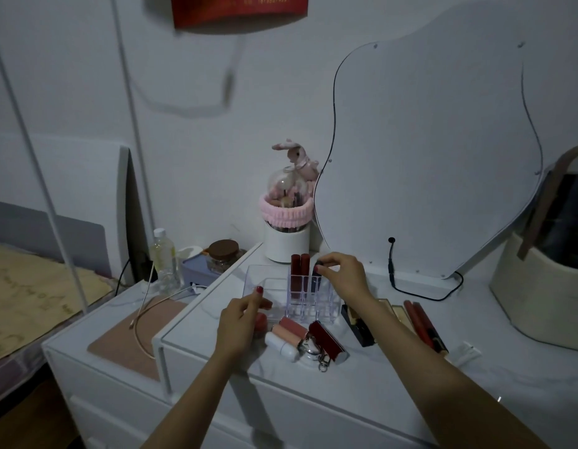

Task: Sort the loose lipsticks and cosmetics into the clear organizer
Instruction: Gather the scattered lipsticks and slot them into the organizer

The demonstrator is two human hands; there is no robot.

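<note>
Your right hand (341,275) pinches dark lipstick (319,265) over slot in clear organizer (308,294), mid-bench (394,377). Your left hand (240,322) curled at organizer's near-left edge; held item, if any, not discernible. Done: two red tubes (300,273) upright in back slots. Left: pink tubes (289,330), white tube (281,345), dark red case (328,341), black-gold compacts (357,322), long red tubes (422,322) loose near organizer. Judged early stage.
</note>
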